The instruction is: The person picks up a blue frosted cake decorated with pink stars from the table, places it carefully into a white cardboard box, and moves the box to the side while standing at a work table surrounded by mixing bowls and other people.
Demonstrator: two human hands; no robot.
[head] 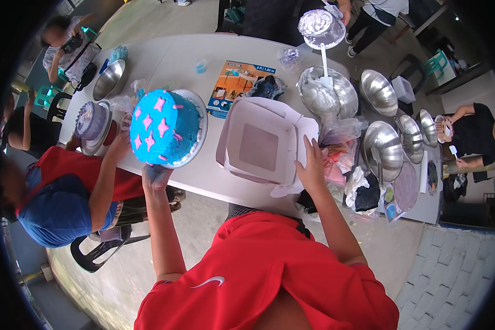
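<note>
My left hand (156, 175) supports from below a round board that carries a blue frosted cake (163, 128) with pink star shapes and a white piped border. The cake is tilted, its top facing left. At the right side of a white cardboard cake box (260, 142), my right hand (311, 165) rests with spread fingers on a side flap. The box has a window panel, and its flaps stand partly up. Behind it lie a printed orange and blue sheet (231, 84) and a crumpled dark cloth (266, 87).
Steel bowls (381, 150) and a frosting-filled bowl with a spatula (324, 93) stand right, beside crumpled plastic bags (340, 152). A co-worker in a red apron is close at left by a purple cake (91, 119). Another person holds a cake (319, 29) across the white table (173, 53).
</note>
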